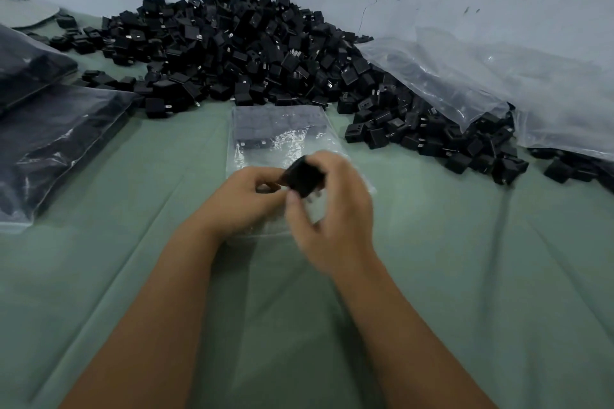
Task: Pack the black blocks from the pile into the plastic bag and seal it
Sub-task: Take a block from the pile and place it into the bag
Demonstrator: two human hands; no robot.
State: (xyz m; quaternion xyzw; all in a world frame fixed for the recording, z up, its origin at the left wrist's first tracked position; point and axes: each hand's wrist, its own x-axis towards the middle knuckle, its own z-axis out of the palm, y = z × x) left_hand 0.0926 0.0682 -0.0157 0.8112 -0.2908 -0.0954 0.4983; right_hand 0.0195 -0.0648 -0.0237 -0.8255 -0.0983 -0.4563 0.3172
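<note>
Head view: blurred right hand (332, 209) gripping black block (304, 176) over plastic bag (265, 143), left hand (246, 199) pinching bag's hidden mouth; no legible writing.

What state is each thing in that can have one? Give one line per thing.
plastic bag: flat, partly filled, not sealed
black block: held over the bag
right hand: gripping the block
left hand: pinching at the bag's near end
pile: loose, heaped
filled bags: lying at left
</note>
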